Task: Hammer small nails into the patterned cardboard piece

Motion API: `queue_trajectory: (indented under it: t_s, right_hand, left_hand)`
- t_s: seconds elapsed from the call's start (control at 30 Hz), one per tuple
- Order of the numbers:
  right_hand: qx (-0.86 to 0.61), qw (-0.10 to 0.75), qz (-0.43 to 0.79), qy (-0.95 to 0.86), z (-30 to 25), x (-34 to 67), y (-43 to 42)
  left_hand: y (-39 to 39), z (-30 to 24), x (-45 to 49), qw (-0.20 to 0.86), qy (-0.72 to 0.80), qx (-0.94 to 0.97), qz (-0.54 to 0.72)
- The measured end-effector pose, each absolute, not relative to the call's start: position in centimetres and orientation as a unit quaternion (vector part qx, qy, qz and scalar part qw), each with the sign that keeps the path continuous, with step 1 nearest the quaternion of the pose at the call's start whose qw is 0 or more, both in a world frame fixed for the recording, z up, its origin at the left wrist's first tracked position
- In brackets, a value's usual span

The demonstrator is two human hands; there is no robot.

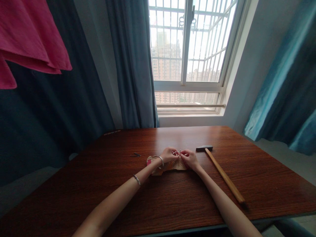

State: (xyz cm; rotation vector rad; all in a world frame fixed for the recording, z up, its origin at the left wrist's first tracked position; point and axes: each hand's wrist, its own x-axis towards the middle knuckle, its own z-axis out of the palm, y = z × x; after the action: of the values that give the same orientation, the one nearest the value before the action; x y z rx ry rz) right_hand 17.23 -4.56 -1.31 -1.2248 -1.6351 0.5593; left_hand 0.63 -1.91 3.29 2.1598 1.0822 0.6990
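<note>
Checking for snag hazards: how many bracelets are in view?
2, both on the left arm: one bracelet at the wrist, another bracelet farther up the forearm. None seems hidden.

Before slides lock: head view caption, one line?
Left hand and right hand close together at a perforated tan piece, wooden-handled hammer lying to the right.

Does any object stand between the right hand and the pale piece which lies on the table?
Nothing visible does. The right hand is at the pale piece, close beside the left hand. The hammer lies apart, farther right on the table.
</note>
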Motion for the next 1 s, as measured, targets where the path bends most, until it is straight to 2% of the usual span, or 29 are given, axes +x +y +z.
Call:
queue_trajectory:
  t_s: [0.87,1.0]
  right_hand:
    - [-0.514,0.474,0.234,-0.675,-1.0,17.0,-5.0]
    - [-0.506,0.495,0.253,-0.660,-0.3,17.3,-5.2]
  left_hand:
    - [-3.1,3.4,1.0,0.313,0.449,0.791,0.272]
    - [-2.0,2.6,1.2,0.309,0.444,0.796,0.270]
